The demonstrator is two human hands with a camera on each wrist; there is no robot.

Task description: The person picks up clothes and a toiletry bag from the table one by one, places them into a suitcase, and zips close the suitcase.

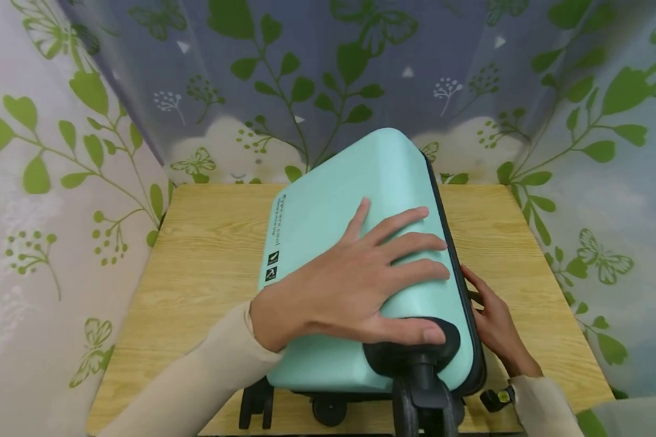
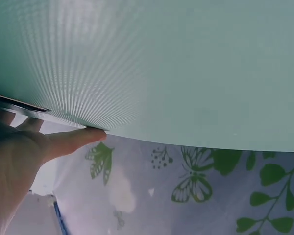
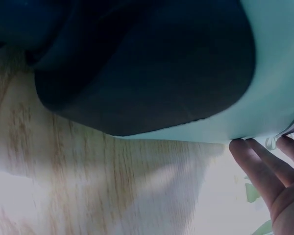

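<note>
A mint-green suitcase [image 1: 339, 200] lies tilted on the wooden table, black wheels [image 1: 423, 394] toward me and a dark seam along its right edge. My left hand [image 1: 350, 285] rests palm down across the shell, fingers spread, its thumb over the black wheel mount [image 1: 377, 358]. In the left wrist view the shell [image 2: 186, 73] fills the upper part, with fingertips along its rim. My right hand [image 1: 497, 328] is at the suitcase's right side, partly hidden behind it. In the right wrist view, straight fingers [image 3: 257, 166] touch the shell's lower edge [image 3: 206, 132].
The wooden table [image 1: 197, 243] extends left and right of the suitcase. Curtains printed with leaves and butterflies [image 1: 306, 85] enclose the back and both sides. A small black device [image 1: 497, 397] is at the right wrist. Printed lettering [image 1: 277, 221] runs along the shell's left side.
</note>
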